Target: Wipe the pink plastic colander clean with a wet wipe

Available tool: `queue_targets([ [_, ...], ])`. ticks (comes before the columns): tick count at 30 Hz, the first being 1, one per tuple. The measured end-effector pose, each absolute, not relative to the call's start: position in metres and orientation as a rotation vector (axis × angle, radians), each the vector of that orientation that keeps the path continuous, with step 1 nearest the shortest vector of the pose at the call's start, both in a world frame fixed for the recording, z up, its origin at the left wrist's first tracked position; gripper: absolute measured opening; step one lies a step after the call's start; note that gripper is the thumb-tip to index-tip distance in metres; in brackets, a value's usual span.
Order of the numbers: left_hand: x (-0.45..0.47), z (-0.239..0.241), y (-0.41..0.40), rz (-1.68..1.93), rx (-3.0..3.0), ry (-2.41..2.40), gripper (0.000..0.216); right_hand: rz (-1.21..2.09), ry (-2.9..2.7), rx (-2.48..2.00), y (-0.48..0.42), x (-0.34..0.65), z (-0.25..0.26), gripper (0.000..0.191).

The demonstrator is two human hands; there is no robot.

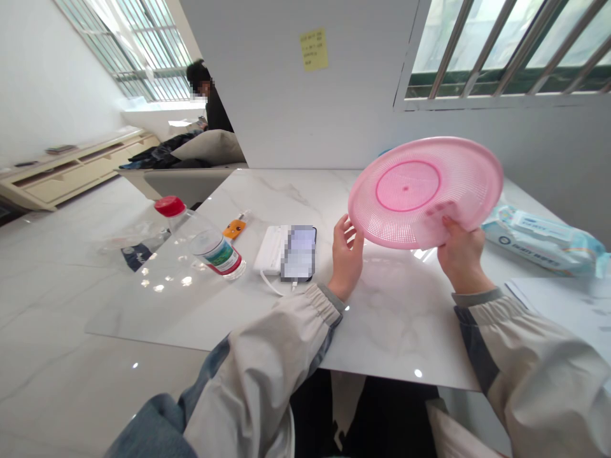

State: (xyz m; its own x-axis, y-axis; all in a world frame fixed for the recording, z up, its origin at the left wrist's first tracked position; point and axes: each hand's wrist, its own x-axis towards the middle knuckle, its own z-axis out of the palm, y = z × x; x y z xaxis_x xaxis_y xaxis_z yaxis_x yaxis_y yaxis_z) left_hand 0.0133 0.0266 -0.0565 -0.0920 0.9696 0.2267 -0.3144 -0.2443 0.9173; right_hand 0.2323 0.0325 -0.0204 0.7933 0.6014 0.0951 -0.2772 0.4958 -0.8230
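A round pink plastic strainer basket (405, 189) with a mesh bottom is held up, tilted, above the table. My left hand (347, 254) is at its lower left rim, fingers curled against the edge. On the lower right, my right hand (461, 251) grips the rim with the thumb on the near side. Under that thumb a thin, see-through wipe (427, 229) lies against the mesh, and the fingers show faintly through from behind. Just right of the basket lies a light-blue pack of wet wipes (544, 240).
On the marble-patterned table (382, 324) are a phone (299, 253), a white power bank (271, 249) with a cable, an orange item (235, 229), a red-capped bottle (217, 254) and papers (568, 312). A plastic bag (138, 248) is at the left. A person (217, 105) sits in the background.
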Motion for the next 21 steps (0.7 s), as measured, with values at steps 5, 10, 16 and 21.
queue_targets([
  [5,0.007,-0.052,0.023,1.67,1.299,0.925,0.065,0.395,-0.486,-0.938,0.036,0.246,-0.025,0.028],
  [10,0.003,-0.049,0.022,1.672,1.381,0.927,0.068,0.243,-0.549,-1.072,0.033,0.258,-0.022,0.02],
  [16,0.003,-0.051,0.027,1.63,1.343,0.995,0.061,0.159,-0.6,-1.102,0.03,0.263,-0.017,0.015],
  [21,-0.002,-0.05,0.031,1.618,1.286,1.104,0.019,0.174,-0.604,-1.086,0.029,0.259,-0.012,0.021],
])
